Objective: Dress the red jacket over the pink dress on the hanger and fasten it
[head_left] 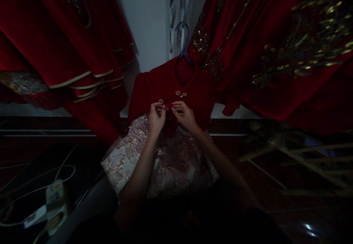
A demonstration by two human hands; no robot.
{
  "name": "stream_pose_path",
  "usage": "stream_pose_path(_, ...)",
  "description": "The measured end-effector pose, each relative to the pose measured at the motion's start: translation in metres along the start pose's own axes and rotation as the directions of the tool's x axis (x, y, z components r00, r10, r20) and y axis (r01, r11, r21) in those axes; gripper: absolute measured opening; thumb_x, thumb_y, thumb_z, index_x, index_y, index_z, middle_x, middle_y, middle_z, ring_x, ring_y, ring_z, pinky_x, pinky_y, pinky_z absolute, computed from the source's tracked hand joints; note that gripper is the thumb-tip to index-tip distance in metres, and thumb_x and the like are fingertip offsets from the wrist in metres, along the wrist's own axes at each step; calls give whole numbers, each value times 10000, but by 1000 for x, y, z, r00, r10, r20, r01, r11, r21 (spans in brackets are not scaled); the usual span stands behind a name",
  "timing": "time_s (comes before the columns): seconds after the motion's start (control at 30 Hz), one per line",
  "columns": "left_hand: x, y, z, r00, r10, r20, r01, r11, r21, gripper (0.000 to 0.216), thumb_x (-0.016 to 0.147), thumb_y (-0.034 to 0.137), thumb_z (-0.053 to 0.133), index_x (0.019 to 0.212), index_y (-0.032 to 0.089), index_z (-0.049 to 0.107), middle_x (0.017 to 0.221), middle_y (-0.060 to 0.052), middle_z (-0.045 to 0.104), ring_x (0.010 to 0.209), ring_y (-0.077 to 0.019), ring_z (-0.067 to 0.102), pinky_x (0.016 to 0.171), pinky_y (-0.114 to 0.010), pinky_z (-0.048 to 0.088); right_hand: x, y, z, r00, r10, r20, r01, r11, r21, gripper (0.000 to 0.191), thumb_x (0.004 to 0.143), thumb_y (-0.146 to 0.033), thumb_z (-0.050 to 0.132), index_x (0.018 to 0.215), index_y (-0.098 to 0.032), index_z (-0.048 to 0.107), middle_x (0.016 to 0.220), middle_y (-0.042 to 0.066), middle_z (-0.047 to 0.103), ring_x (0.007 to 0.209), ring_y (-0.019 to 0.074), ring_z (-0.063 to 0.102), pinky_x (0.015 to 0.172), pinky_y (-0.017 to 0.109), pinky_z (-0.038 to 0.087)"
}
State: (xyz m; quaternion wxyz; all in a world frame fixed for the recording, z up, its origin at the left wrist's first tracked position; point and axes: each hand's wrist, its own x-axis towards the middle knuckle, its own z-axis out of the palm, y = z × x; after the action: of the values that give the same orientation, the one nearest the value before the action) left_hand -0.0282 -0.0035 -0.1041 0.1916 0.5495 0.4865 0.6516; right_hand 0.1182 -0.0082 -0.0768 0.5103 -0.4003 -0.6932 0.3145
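A small red velvet jacket (198,93) hangs on a blue hanger (184,38) in front of me. A pearl clasp (181,94) sits near its collar. My left hand (156,118) is closed, pinching a second pearl fastening (163,104) on the jacket's front. My right hand (184,114) is closed on the red fabric edge just to the right of that fastening. Below the jacket hangs a pale pink brocade skirt (129,155), and both my forearms lie over it.
Red gowns with cream trim (77,78) hang at the left. Red gowns with gold embroidery (306,41) hang at the right. A white power strip with cables (53,200) lies on the dark floor at the lower left. A pale rack (311,155) stands at the right.
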Motion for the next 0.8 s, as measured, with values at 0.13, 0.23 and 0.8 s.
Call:
stream_pose_path(0.13, -1, 2, -4, 995, -87, 53, 80, 989, 121, 116, 791, 250, 572, 883, 196, 528, 799, 0, 633, 634, -96, 587, 612, -196, 457, -23, 4, -37, 987, 156, 46, -157, 987, 38, 250, 816, -382, 603, 964, -181, 598, 916, 57, 693, 785, 138, 676, 642, 252, 561)
stream_pose_path(0.23, -1, 6, -9, 988, -132, 79, 101, 943, 316, 127, 775, 265, 590, 877, 202, 549, 780, -12, 660, 677, -136, 624, 654, -230, 460, -26, -3, -59, 970, 225, 87, -231, 970, 74, 266, 795, -390, 622, 941, -168, 612, 883, 61, 699, 730, 132, 672, 608, 249, 562)
stream_pose_path(0.8, -22, 13, 0, 690, -234, 685, -305, 764, 569, 424, 847, 227, 465, 1269, 188, 481, 931, -111, 708, 852, -238, 683, 727, -298, 494, -24, 21, -62, 945, 235, 227, -93, 859, -504, 228, 726, -169, 674, 953, -155, 659, 809, 26, 686, 655, 104, 599, 638, 221, 450)
